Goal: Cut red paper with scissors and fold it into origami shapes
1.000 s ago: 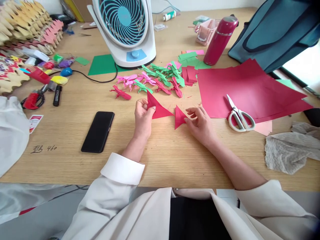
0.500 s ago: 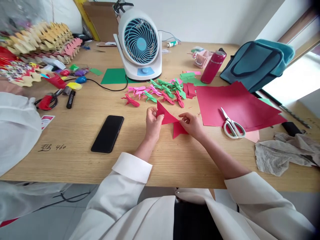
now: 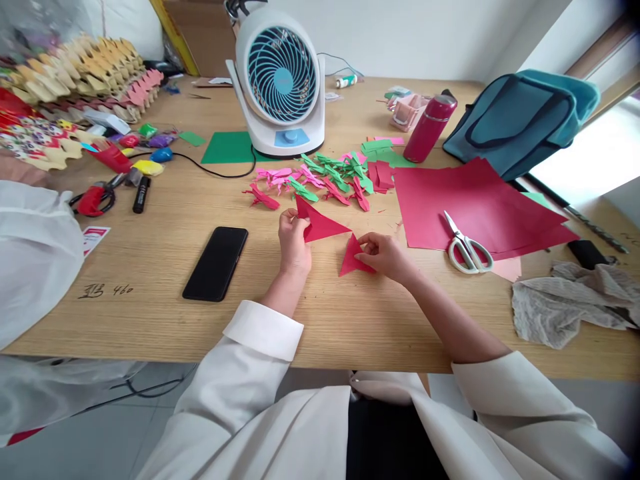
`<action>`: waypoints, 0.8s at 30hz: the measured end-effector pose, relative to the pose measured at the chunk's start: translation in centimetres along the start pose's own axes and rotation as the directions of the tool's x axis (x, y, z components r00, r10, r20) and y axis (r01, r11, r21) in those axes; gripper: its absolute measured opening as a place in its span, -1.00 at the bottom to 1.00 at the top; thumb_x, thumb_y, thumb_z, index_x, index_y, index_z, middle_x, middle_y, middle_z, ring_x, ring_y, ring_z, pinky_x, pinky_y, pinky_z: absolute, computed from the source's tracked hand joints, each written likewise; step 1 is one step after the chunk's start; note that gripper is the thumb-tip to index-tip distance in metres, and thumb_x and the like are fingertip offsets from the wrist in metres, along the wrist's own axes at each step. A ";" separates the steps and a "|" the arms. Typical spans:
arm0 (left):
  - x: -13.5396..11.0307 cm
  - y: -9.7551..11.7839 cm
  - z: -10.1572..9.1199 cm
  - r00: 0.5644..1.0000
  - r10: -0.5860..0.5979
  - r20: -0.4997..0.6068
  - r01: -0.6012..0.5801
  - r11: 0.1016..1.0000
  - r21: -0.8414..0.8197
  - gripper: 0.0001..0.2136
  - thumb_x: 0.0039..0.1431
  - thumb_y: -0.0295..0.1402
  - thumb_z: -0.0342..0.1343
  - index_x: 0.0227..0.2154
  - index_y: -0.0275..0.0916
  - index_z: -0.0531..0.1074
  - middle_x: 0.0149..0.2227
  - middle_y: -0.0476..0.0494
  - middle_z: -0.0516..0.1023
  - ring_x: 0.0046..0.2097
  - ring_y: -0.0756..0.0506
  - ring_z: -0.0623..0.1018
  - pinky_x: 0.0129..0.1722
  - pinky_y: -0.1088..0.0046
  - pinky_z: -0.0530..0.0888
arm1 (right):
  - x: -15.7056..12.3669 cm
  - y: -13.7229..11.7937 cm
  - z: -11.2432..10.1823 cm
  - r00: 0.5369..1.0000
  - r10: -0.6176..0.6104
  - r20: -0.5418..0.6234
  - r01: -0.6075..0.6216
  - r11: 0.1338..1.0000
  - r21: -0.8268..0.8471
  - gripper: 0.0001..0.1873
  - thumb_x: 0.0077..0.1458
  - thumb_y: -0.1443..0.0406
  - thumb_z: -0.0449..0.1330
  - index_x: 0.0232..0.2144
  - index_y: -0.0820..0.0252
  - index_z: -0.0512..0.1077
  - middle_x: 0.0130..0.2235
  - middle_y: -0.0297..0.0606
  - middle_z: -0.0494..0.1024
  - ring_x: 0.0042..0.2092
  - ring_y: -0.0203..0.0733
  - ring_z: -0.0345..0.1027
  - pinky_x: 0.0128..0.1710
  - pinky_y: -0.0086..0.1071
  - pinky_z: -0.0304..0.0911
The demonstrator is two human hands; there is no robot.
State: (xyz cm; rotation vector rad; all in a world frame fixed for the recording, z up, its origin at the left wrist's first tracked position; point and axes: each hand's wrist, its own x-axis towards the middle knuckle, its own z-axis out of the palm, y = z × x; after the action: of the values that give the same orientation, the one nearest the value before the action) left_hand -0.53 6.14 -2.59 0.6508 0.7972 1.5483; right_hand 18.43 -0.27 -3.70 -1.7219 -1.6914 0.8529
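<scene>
My left hand (image 3: 295, 240) pinches one corner of a folded red paper triangle (image 3: 323, 223), whose long point reaches to the right. My right hand (image 3: 383, 257) has its fingertips closed on a second, smaller red folded paper (image 3: 353, 259) with a notched lower edge, low over the tabletop. A small gap separates the two papers. Just beyond my hands lie several folded paper figures: green ones (image 3: 335, 167), pink ones (image 3: 275, 177) and red ones (image 3: 263, 197).
A black phone (image 3: 215, 263) lies left of my hands. To the right, white-handled scissors (image 3: 470, 253) rest on red paper sheets (image 3: 450, 200). Behind stand a fan (image 3: 285, 87), a red bottle (image 3: 430, 130) and a teal bag (image 3: 520, 127). A grey cloth (image 3: 555, 307) lies far right.
My left hand has drawn the red triangle left, away from the right hand. My right hand has let go of its tip and now holds the smaller red paper, more of which shows.
</scene>
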 end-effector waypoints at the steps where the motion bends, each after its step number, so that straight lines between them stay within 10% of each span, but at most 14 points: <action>1: 0.2 0.0 -0.1 1.000 -0.008 -0.004 0.008 1.000 -0.012 -0.71 -0.20 -0.44 0.13 -0.36 -0.15 0.19 -0.43 0.11 0.46 -0.37 0.01 0.52 -0.31 0.50 0.44 | 0.1 0.0 -0.1 1.000 0.002 0.006 -0.002 1.000 0.025 -0.82 -0.05 0.19 0.25 -0.39 0.16 0.42 -0.56 -0.43 0.37 -0.51 -0.30 0.21 -0.52 -0.41 0.08; 9: 0.5 0.5 -0.5 0.998 -0.055 0.005 0.055 0.989 -0.135 -0.75 -0.20 -0.47 0.12 -0.38 -0.17 0.26 -0.41 0.12 0.52 -0.35 0.04 0.54 -0.25 0.54 0.45 | 2.7 -2.8 -1.2 0.999 0.036 -0.027 -0.036 0.999 0.013 -0.68 -0.07 0.26 0.24 -0.67 0.15 0.18 -0.65 -0.48 0.14 -0.55 -0.38 -0.03 -0.54 -0.40 -0.12; 16: -0.5 0.9 0.0 0.991 -0.134 0.018 0.135 0.979 -0.155 -0.74 -0.21 -0.51 0.14 -0.38 -0.18 0.28 -0.42 0.12 0.54 -0.37 0.04 0.54 -0.29 0.54 0.46 | 6.6 -2.7 -0.8 0.995 0.026 -0.097 0.000 0.965 0.261 -0.85 0.03 0.31 0.19 -0.29 0.21 0.43 -0.49 -0.39 0.39 -0.47 -0.32 0.25 -0.47 -0.42 0.13; 24: -1.9 0.1 0.8 0.980 -0.132 0.146 0.128 0.991 0.038 -0.72 -0.16 -0.47 0.17 -0.36 -0.17 0.23 -0.40 0.10 0.48 -0.38 0.05 0.48 -0.36 0.56 0.40 | 1.4 -2.1 -2.3 0.990 -0.030 -0.139 0.095 0.869 0.487 -0.75 0.13 0.15 0.20 -0.26 0.22 0.46 -0.33 -0.26 0.52 -0.40 -0.33 0.32 -0.35 -0.39 0.28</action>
State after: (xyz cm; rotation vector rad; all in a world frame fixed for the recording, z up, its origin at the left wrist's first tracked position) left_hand 0.29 4.37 -1.98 0.7122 0.7358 1.3558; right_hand 18.82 1.27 -0.67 -1.3316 -1.2911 1.0161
